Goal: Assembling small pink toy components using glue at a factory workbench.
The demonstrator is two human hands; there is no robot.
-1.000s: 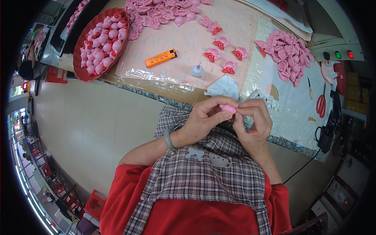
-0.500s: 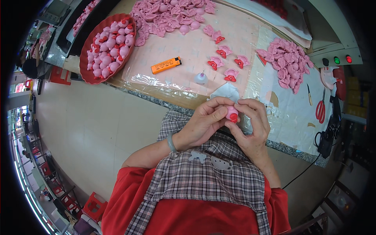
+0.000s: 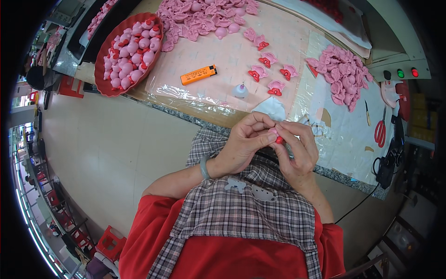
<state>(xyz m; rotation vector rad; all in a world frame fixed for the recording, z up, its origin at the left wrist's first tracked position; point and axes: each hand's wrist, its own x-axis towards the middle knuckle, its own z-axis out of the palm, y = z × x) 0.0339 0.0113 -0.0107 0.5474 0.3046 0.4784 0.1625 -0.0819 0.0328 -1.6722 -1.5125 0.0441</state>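
Both hands met above a checked apron, just short of the table [image 3: 218,114] edge: the left hand [image 3: 244,146] and right hand [image 3: 297,151] pinched one small pink-and-red toy piece [image 3: 278,138] between their fingertips. It looked light, small and probably soft, best gripped at its sides. An orange lighter [image 3: 199,75] lay well apart.

The small pink and red piece [image 3: 278,138] is showing only a sliver; fingers of both hands are covering the rest, so its shape cannot be told. The left hand [image 3: 245,142] is hiding its own palm. The pink pile [image 3: 204,11] at the bench's [image 3: 227,56] far side is being cut off by the top edge. The red scissors [image 3: 380,131] are bending and blurring near the rim.
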